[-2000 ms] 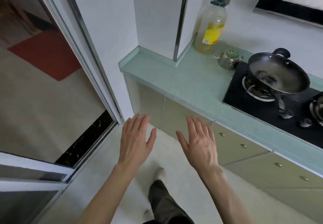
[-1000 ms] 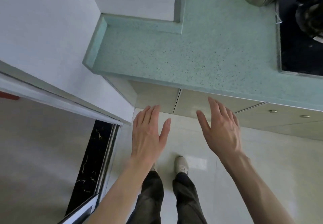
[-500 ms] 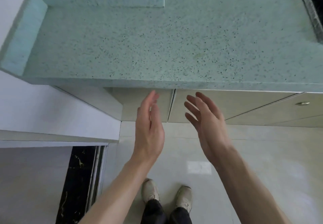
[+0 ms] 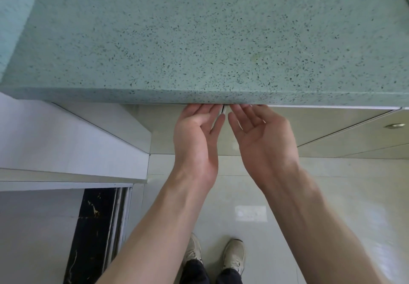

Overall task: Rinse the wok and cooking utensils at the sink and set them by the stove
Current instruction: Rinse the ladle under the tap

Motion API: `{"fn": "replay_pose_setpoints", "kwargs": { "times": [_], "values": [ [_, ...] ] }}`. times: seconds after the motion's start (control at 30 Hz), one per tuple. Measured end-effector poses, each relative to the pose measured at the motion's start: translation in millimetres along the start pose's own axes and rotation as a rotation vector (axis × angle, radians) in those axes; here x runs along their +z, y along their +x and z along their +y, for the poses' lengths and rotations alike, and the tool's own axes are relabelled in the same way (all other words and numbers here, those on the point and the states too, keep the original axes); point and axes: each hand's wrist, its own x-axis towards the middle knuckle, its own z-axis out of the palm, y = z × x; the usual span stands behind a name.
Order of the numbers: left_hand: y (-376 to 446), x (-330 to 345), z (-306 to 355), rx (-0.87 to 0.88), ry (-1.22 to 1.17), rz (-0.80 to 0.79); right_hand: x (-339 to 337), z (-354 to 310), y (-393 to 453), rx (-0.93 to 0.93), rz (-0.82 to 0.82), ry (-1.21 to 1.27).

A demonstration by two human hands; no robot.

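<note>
Both palms up: left hand [image 4: 194,137] and right hand [image 4: 261,137], fingers relaxed, holding nothing, fingertips hidden under the green counter [image 4: 199,46] edge by the cabinet doors [image 4: 309,124].

Speckled pale-green countertop [image 4: 199,40] — raised ledge at left edge; beige floor [image 4: 276,195] — two shoes [image 4: 234,255].

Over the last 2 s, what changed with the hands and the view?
Both hands went forward and up to the cabinet doors: the left hand and right hand now have their fingertips at the top of the doors, either side of the centre seam, under the countertop edge. Whether they grip is hidden. The view tilted down; wok, hob and oil bottle left the frame. Doors look shut as before; hands hold nothing.
</note>
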Motion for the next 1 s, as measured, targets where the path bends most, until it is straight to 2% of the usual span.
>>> {"fn": "replay_pose_setpoints", "kwargs": {
  "times": [0.23, 0.57, 0.73, 1.0],
  "values": [
    [-1.1, -10.0, -0.7, -0.008, -0.07, 0.024, -4.2, 10.2, -9.5, -0.058, 0.032, -0.009],
    [-36.3, -47.0, -19.3, 0.156, 0.285, 0.138, -36.6, 28.3, -52.6, -0.184, 0.208, -0.292],
    [-70.5, -73.2, -16.9, 0.131, 0.39, 0.193, -62.7, 29.9, -80.7, -0.211, 0.302, -0.488],
    [-118.6, -104.0, 1.3, 0.096, 0.434, 0.303, -106.0, 10.1, -133.0, -0.129, 0.345, -0.568]
  ]
}}
